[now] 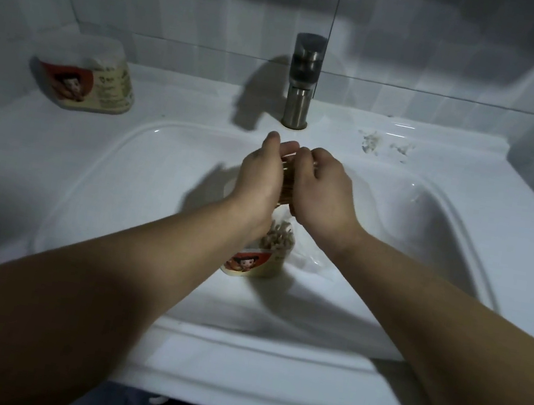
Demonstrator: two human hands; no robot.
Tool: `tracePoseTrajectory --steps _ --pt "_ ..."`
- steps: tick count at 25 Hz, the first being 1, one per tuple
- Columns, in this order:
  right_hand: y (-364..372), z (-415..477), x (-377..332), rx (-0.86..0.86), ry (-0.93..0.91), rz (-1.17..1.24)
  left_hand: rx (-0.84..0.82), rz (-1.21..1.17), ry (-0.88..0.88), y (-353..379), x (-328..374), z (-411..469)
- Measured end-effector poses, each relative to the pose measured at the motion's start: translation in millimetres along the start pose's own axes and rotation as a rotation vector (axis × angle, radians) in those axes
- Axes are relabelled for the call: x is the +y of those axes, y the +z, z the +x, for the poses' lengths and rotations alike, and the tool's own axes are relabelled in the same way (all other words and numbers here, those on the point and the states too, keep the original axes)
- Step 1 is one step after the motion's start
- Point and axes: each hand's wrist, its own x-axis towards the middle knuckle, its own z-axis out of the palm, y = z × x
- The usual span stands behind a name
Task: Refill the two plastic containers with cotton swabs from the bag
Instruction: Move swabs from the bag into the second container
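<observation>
Gripping one swab bundle, left hand and right hand partly hide the container below; faucet behind.

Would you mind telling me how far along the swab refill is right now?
The sink container already holds swabs. Left hand and right hand grip a swab bundle above it. The counter container sits apart; its fill is unclear.

- We see the sink set in the middle of the desk, with the faucet behind it at the far edge.
- One container stands on the desk at the far left.
- The other container sits in the sink, with the bag just beside it on the right.
- Our left hand and right hand meet above the sink, with the cotton swabs between them.
</observation>
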Motion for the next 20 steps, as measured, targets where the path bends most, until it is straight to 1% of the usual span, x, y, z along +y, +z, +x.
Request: tracePoseTrajectory --steps 3,5,7,9,12,14,16,17,19,20 --pt "2 -1 2 -0.012 0.003 -0.009 -0.02 0.168 0.043 -1 0 0" --pt "-1 0 2 -0.009 -0.013 -0.002 -0.083 0.323 0.041 -8 7 3" --pt "-3 -2 2 -0.035 -0.037 -0.001 -0.095 0.504 0.059 -16 13 9" --pt "2 -6 5 -0.066 -0.104 -0.086 -0.062 0.653 0.093 -24 18 15" --pt "18 -12 20 -0.114 -0.206 -0.25 0.039 0.847 0.084 -38 21 27" --pt "24 -12 30 -0.096 -0.261 -0.295 0.081 0.884 0.058 -47 20 33" --pt "24 -10 35 -0.043 -0.328 -0.291 0.089 0.841 0.038 -52 21 39" --pt "24 -9 37 -0.029 -0.357 -0.286 0.118 0.83 0.014 -53 23 39" --pt "27 -11 39 -0.043 -0.426 -0.298 0.192 0.804 -0.053 -58 23 39" --pt "28 -12 40 -0.061 -0.473 -0.315 0.193 0.788 -0.104 -59 20 38"
